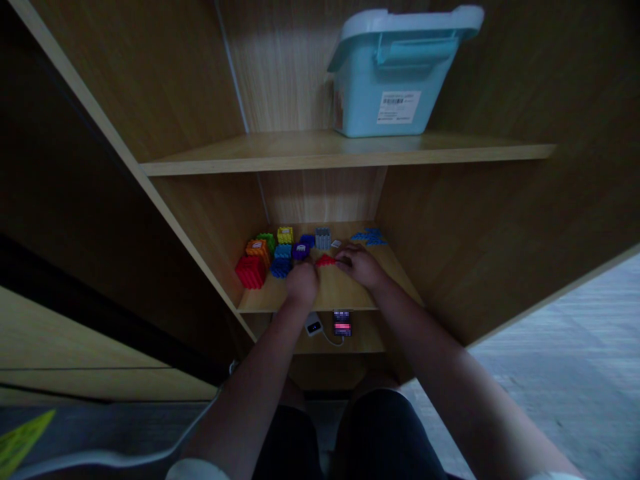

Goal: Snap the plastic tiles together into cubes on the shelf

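A small red toothed plastic piece (326,261), roughly triangular, is between my two hands over the middle shelf. My left hand (303,283) closes at its left end, its fingertips mostly hidden behind the hand. At the right end, my right hand (361,264) has its fingers pinched on the piece. Just left and behind are stacks of similar pieces: purple (301,251), dark blue (281,268), light blue (283,251) and red (251,272). A grey stack (323,238) stands behind the red piece. Loose blue pieces (369,237) lie scattered behind my right hand.
Orange (258,249), green (269,240) and yellow (285,235) stacks stand at the left and back. A light blue lidded box (395,73) sits on the upper shelf (290,150). Below lie a lit phone (343,323) and a cabled white device (313,325).
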The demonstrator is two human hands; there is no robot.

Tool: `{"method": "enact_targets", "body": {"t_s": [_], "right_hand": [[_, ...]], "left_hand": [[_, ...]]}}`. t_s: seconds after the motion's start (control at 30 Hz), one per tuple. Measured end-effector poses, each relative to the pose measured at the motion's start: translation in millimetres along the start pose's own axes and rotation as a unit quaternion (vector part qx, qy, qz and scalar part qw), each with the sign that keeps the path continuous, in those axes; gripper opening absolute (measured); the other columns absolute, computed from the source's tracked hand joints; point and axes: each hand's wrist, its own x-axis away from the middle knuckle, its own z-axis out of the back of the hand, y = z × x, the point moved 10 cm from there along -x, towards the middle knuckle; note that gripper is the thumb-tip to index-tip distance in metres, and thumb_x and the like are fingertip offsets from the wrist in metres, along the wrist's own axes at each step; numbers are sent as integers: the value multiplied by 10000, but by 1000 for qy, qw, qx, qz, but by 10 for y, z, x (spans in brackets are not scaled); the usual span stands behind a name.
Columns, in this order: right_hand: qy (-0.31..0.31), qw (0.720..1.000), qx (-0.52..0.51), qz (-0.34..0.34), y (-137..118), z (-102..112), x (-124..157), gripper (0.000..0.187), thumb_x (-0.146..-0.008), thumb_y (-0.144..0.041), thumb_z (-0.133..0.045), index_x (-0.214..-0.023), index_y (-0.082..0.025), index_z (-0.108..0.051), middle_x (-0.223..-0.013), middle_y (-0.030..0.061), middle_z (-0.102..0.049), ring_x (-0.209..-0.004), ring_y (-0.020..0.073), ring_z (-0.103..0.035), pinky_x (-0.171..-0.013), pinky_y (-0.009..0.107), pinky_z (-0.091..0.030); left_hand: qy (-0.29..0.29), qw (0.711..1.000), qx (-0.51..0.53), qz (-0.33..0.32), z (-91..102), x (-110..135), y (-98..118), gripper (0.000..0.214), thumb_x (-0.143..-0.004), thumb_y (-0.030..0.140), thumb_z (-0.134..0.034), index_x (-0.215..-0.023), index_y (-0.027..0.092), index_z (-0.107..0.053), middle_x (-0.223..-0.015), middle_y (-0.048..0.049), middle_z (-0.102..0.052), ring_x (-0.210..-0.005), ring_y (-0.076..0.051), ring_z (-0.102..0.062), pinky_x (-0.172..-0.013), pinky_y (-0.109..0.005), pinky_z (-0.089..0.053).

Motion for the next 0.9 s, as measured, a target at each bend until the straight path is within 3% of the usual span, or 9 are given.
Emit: {"method": "enact_targets", "body": {"t_s": [0.3, 0.53, 0.9], "right_hand": [[-23, 997, 47, 51, -426, -91, -76, 164, -971, -291, -726, -1115, -286, -803, -1166, 81, -729, -1138, 284, -625, -1022, 444, -484], [-16, 995, 87, 52, -376, -148, -100, 131, -974, -298, -730, -1070, -292, -819, -1140, 62, -724, -1123, 270, -623, -1009, 427, -489], [-37, 996, 53, 56, -428, -162, -145, 159, -959, -219, -719, -1044, -279, -839, -1046, 72, -750, -1030, 262, -635, -990, 430, -498]], "left_hand": [[-5, 1000, -3, 1, -15, -15, 0, 343, -1062, 225, -451, -1212, 154, -751, -1089, -183, -796, -1023, -285, -785, -870, -358, -611], [1, 1000, -8, -3, 5, 13, 17, 344, -1064, 225, -445, -1206, 144, -747, -1074, -186, -799, -1027, -291, -785, -883, -361, -610], [1, 1000, 6, -3, 27, 8, 19, 333, -1060, 229, -456, -1182, 141, -753, -1074, -187, -797, -1037, -289, -783, -900, -365, -609]]}}
